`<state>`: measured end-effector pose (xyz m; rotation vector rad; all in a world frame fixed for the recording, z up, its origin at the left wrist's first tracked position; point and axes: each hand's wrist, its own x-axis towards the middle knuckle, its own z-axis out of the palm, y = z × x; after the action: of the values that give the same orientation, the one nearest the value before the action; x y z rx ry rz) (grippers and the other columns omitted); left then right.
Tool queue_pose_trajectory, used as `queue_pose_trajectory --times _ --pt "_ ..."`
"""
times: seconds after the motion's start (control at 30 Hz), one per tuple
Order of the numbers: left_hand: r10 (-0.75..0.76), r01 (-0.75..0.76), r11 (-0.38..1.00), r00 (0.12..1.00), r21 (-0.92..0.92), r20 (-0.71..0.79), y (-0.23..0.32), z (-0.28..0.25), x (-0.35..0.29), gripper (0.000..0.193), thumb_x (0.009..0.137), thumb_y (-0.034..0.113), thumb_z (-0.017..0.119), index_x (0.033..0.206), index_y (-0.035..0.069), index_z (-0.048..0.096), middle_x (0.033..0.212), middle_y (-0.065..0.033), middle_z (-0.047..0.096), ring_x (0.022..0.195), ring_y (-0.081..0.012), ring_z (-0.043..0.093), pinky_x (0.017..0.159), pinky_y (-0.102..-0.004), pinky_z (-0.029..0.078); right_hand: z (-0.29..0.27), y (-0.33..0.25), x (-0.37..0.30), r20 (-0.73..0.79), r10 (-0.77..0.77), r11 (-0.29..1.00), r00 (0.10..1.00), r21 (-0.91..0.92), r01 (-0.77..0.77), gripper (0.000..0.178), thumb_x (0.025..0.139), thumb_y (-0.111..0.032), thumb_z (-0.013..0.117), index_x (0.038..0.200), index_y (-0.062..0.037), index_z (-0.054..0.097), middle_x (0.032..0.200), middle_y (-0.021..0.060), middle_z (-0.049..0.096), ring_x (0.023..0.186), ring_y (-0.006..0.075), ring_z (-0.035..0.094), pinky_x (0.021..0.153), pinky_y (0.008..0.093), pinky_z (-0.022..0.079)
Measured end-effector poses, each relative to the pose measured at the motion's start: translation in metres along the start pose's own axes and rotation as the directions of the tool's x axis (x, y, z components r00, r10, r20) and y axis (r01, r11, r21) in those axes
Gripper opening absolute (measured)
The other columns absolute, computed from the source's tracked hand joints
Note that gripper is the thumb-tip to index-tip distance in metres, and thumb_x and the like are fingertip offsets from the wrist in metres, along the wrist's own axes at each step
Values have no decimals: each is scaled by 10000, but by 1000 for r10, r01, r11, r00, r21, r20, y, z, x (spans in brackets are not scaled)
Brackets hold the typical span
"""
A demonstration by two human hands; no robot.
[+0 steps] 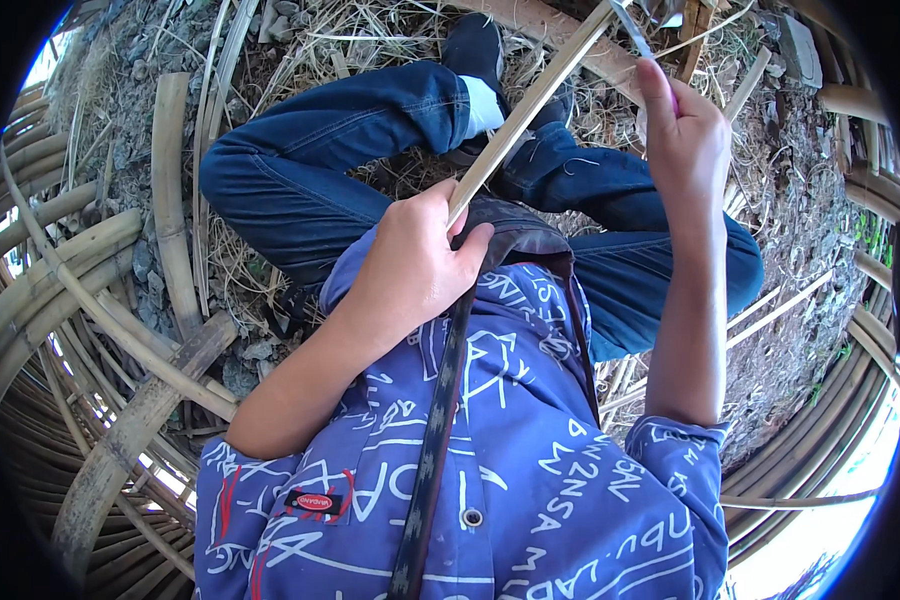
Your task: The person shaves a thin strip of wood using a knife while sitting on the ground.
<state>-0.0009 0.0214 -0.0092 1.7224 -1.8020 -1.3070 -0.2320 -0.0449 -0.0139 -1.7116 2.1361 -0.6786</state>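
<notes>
Nearest the camera is our blue-purple shirt (530, 440), covered in white lettering, with a dark strap (435, 470) running down its front. Above it, a pale bamboo strip (530, 108) slants from our lap toward the upper right, its lower end in our left hand (425, 255). The fingers there are closed around that end, the thumb pressed in beside it. Our right hand (685, 135) is wrapped around the handle of a knife (632, 30), mostly hidden by the palm, with the thumb stretched toward the blade. The blade reaches the strip near the top edge of the view; we cannot tell whether it is biting.

We judge the step in hand to be shaving or trimming the strip. The next move seems to call for a firm left grip and a shallow, controlled stroke, with the blade kept off our legs.

Farther out we see our folded legs in blue jeans (300, 180), a dark shoe (473, 50) and straw-like shavings (370, 40) on the ground. Thick bamboo pieces (170, 170) lie to the left, and curved bamboo slats (875, 200) rise along the right.
</notes>
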Motion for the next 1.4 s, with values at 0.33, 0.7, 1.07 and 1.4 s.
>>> queue_pose_trajectory --times 0.33,0.7,1.07,1.4 --pt "-64 61 997 995 37 79 3 -3 3 225 765 114 678 742 -13 494 595 -156 528 558 -344 567 532 -397 437 17 -53 -85 344 -129 926 930 377 -11 463 844 -405 644 607 -17 561 515 173 507 499 382 522 455 400 411" --pt "-145 157 971 986 -179 81 -9 -13 -6 278 745 162 741 809 39 500 632 4 449 555 -70 401 513 -248 348 32 -43 -86 348 -74 928 935 367 -63 496 873 -418 608 602 -5 570 483 166 500 471 365 535 456 393 413" --pt "-158 197 957 969 -212 190 -7 -13 -1 320 739 184 757 697 51 468 569 42 346 532 -60 325 486 -264 270 33 -42 -91 365 -75 790 928 590 -168 465 915 -366 573 663 25 580 481 143 474 406 227 465 442 332 390" --pt "-88 260 883 910 -391 406 -18 -12 6 152 745 93 729 764 41 587 601 77 346 575 -34 326 513 -243 281 42 -45 -100 324 -184 910 928 413 37 475 857 -402 623 588 -22 526 527 162 521 500 374 543 449 405 410"
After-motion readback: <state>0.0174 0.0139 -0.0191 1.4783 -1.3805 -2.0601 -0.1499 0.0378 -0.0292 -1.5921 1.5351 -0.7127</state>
